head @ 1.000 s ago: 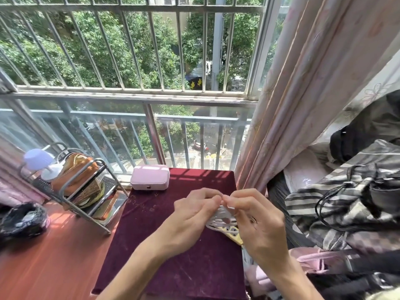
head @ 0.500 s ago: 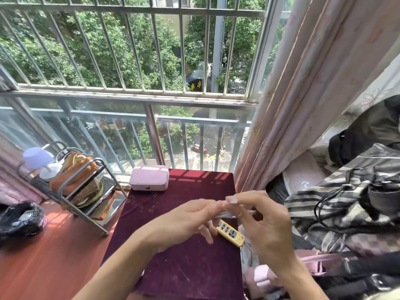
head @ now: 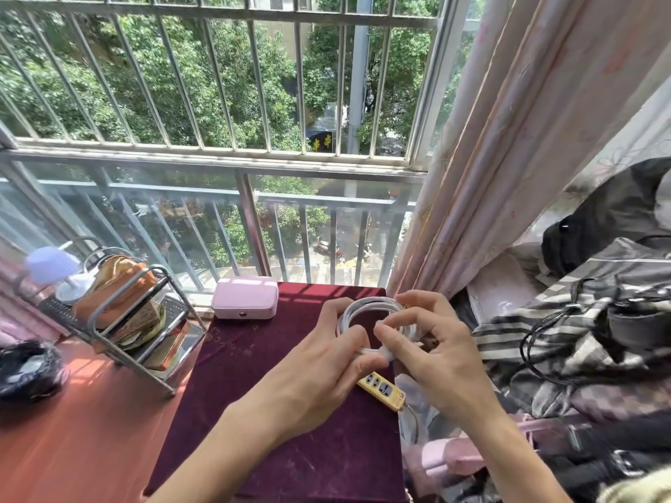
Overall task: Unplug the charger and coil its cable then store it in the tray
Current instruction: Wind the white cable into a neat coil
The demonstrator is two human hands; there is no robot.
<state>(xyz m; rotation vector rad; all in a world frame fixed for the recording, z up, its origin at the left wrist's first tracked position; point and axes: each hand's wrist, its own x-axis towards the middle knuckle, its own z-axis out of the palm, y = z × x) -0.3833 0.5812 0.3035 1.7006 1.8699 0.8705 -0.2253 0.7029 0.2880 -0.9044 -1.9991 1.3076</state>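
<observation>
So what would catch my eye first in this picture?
The left hand and right hand hold a white cable coiled into a loop above the dark red cloth, mid-frame. Just beneath them lies a yellow power strip, and behind everything a barred window looks down onto green trees.

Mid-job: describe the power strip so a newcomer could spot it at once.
Find the dark red cloth below the window. At its right edge, just below the white cable coil, lies the power strip. It is the only yellow thing there, a flat bar with dark socket holes.
</observation>
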